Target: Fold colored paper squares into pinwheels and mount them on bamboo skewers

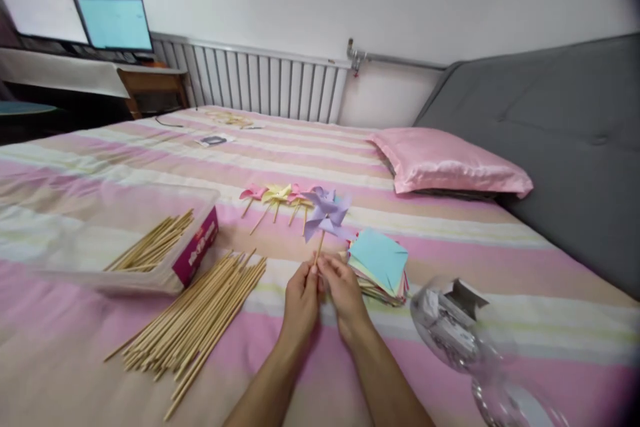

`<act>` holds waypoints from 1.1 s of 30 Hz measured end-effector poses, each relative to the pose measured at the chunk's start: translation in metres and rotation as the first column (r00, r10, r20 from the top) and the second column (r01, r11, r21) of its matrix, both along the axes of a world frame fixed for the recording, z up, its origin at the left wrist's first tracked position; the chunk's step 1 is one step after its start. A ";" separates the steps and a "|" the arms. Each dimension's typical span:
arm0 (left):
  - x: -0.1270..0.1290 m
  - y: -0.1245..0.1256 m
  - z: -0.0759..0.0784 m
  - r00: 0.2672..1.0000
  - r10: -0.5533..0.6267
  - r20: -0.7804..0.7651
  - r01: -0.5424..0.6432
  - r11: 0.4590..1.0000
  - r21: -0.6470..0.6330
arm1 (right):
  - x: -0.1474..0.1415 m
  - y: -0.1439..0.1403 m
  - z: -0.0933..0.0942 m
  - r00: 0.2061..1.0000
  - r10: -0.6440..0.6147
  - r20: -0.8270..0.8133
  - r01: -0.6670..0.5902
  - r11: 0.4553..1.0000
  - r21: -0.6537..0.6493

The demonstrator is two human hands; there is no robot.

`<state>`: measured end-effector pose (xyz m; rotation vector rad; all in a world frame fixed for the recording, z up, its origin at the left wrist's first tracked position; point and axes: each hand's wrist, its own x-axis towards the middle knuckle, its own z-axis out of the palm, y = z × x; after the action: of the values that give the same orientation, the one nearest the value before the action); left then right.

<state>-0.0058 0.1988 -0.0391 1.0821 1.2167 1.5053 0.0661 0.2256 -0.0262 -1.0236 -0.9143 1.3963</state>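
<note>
Fingers of our left hand (pixel 301 297) and right hand (pixel 344 290) are pinched together on the lower end of a thin wooden stick, which carries a purple paper pinwheel (pixel 327 215) upright just above them. We hold it over the striped bed (pixel 100 167). Just right of the pinwheel lies a stack of coloured paper squares (pixel 380 263), light blue on top, touching the bedsheet. Behind the pinwheel, four finished pinwheels (pixel 277 197) in pink and yellow lie in a row. Left of it, a loose bundle of bamboo skewers (pixel 200 317) is spread on the sheet, and farther left a clear plastic box (pixel 165 260) holds more skewers. Right of the pinwheel and nearer to us, a clear plastic bag (pixel 450 327) lies crumpled. Far behind on the right, a pink pillow (pixel 450 163) rests against the grey headboard (pixel 565 140).
</note>
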 end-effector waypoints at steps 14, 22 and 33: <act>-0.028 -0.003 0.022 0.996 0.059 -0.074 -0.061 0.998 -0.024 | 0.018 -0.009 0.025 0.962 0.046 0.268 -0.086 0.986 0.139; -0.044 -0.010 0.048 0.967 0.072 0.245 -0.091 0.993 0.069 | 0.021 -0.020 0.031 0.839 0.466 0.279 -0.483 0.875 -0.009; -0.049 -0.008 0.046 0.924 0.203 0.323 -0.178 0.978 -0.108 | 0.022 -0.025 0.023 0.751 0.626 0.210 -0.618 0.778 -0.113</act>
<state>-0.0552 0.1905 0.0067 0.6374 1.1529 1.6944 0.0882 0.2011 -0.0030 -0.9624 -1.5139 1.8713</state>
